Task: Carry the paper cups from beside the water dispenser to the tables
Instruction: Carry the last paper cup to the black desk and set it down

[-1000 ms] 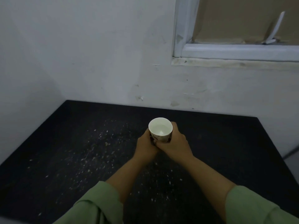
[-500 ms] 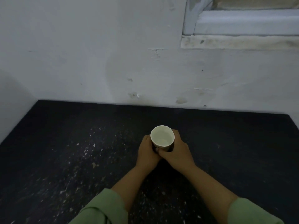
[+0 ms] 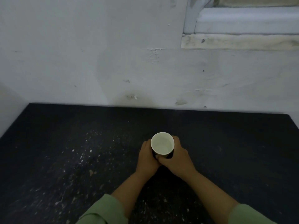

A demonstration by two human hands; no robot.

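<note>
A paper cup with a white inside and a dark outer wall stands upright over the black table, near its middle. My left hand wraps its left side and my right hand wraps its right side, thumbs meeting at the front. The cup's lower part and base are hidden by my fingers, so I cannot tell whether it rests on the table. It looks to hold a clear liquid.
The table is speckled with pale flecks on its left half and butts against a white scuffed wall. A window sill juts out at the upper right. The table's right edge falls off at far right.
The view has tilted down and drawn closer to the table. Both hands keep the same hold on the cup, which has come lower in the view.
</note>
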